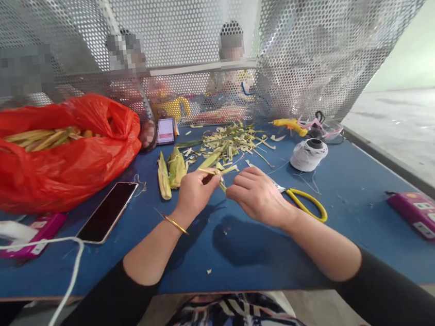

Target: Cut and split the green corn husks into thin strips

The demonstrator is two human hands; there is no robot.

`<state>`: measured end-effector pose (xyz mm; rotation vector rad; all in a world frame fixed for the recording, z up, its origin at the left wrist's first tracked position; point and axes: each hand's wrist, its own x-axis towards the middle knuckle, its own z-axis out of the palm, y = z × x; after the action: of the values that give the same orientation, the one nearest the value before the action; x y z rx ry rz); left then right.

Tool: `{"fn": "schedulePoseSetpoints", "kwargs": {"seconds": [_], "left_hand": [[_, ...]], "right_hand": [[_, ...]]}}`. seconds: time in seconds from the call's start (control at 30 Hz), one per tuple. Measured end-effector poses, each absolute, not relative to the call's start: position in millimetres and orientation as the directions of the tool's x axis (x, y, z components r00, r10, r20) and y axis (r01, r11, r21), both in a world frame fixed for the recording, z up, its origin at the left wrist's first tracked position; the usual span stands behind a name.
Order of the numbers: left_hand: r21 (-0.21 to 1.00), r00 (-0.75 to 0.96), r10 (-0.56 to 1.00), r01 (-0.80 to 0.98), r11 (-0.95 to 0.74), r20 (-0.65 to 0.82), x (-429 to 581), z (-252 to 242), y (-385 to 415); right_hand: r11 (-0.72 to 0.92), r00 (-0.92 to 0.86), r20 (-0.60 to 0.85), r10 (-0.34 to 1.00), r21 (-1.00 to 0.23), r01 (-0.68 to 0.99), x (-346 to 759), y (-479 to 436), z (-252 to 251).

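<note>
Between my hands, over the blue table, is a small folded piece of pale green husk (229,170), with strips sticking out to either side. My left hand (198,190), a gold bangle at its wrist, pinches it between thumb and fingers. Curled fingers of my right hand (252,194) close on the lower end of the same husk; their tips are partly hidden. Yellow-handled scissors (306,204) lie beside my right hand, their blades partly behind it. Two husk bundles (177,168) rest left of my left hand. Behind my hands is a heap of husk scraps (231,142).
A red plastic bag (66,171) of husks fills the left. Near it lie a black phone (108,212), a white cable (66,298) and a magenta box (47,227). At right are a white thread spool (305,156), a yellow tool (289,124) and another magenta box (427,216). Perforated metal mesh (187,21) stands behind.
</note>
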<state>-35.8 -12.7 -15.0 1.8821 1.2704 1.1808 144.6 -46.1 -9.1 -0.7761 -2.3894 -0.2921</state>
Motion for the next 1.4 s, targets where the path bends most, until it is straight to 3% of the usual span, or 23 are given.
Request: {"fn": "schedulePoseSetpoints", "kwargs": {"seconds": [0.1,0.2,0.3,0.43,0.57,0.7,0.83,0.93,1.0,1.1,1.23,1.4], "left_hand": [[0.78,0.24,0.907,0.463,-0.421,0.347,-34.8,-13.3,-15.8],[0.748,0.348,0.878,0.471,-0.467,0.329,-34.0,-12.2,-20.1],[0.736,0.499,0.815,0.426,-0.526,0.294,-32.8,-10.6,-24.9],[0.78,0.626,0.74,0.325,-0.534,0.247,-31.6,-7.4,-29.3],[0.84,0.561,0.78,0.25,-0.481,0.279,-33.3,-6.0,-28.6],[0.82,0.384,0.852,0.308,-0.483,0.357,-34.7,-6.0,-25.9],[0.748,0.224,0.863,0.432,-0.505,0.453,-34.3,-6.0,-23.6],[0.739,0.144,0.878,0.488,-0.465,0.457,-34.0,-7.1,-21.2],[0.746,0.133,0.888,0.497,-0.443,0.439,-33.6,-8.4,-19.9],[0.77,0.165,0.895,0.459,-0.442,0.415,-32.7,-10.3,-19.3],[0.785,0.186,0.905,0.451,-0.424,0.382,-32.0,-11.5,-19.9],[0.738,0.234,0.881,0.482,-0.473,0.412,-32.2,-12.1,-20.4]], "right_hand": [[0.839,-0.599,0.644,0.476,-0.129,0.528,144.4,-48.2,-4.2],[0.799,-0.475,0.649,0.594,-0.41,0.44,145.5,-48.8,-0.8],[0.646,-0.301,0.571,0.764,-0.669,0.369,148.5,-43.9,-1.1],[0.422,-0.105,0.412,0.905,-0.839,0.343,154.0,-29.7,-8.5],[0.259,-0.062,0.259,0.964,-0.86,0.439,157.0,-20.7,-16.9],[0.238,-0.102,0.222,0.97,-0.756,0.61,154.5,-24.9,-20.0],[0.436,-0.292,0.33,0.898,-0.567,0.699,148.8,-36.1,-18.1],[0.666,-0.483,0.476,0.735,-0.374,0.645,144.6,-44.9,-14.7],[0.755,-0.522,0.572,0.633,-0.307,0.58,142.2,-49.3,-12.6],[0.808,-0.46,0.668,0.585,-0.433,0.398,139.3,-51.9,-11.7],[0.706,-0.366,0.614,0.7,-0.673,0.221,136.9,-50.1,-14.1],[0.654,-0.414,0.534,0.737,-0.718,0.238,136.3,-52.1,-13.4]]}}
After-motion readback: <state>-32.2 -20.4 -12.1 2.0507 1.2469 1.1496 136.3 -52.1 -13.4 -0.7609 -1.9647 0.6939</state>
